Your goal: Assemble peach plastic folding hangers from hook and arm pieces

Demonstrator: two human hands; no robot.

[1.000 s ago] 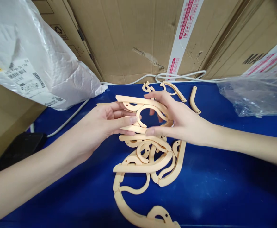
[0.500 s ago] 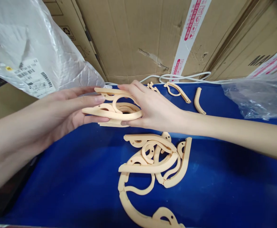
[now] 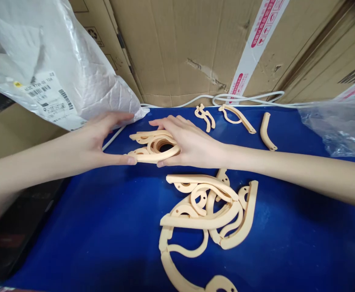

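- While your right hand [image 3: 192,142] wraps the right end of the hanger stack [image 3: 157,157], its grip is closed on those nested, folded pieces – thumb along the near side, fingers over the far side.
- Your left hand [image 3: 94,141] is spread open at the stack's other end, thumb tip at the near corner, fingers apart from it.
- You seem to be lining up the stack; the next move calls for even pressure at both ends, lest pieces slip.
- The stack sits beyond and left of the overlapping hanger pile [image 3: 200,222]; whether it rests on the blue counter [image 3: 110,227] you cannot tell.
- Toward the back lie small hooked pieces [image 3: 212,121], a looped piece [image 3: 241,117] and a bent bar [image 3: 265,132].
- Behind stand cardboard boxes [image 3: 171,48], with a white cord [image 3: 250,97] along their foot – a white bag [image 3: 86,73] leans at left, clear plastic [image 3: 344,129] lies at right.
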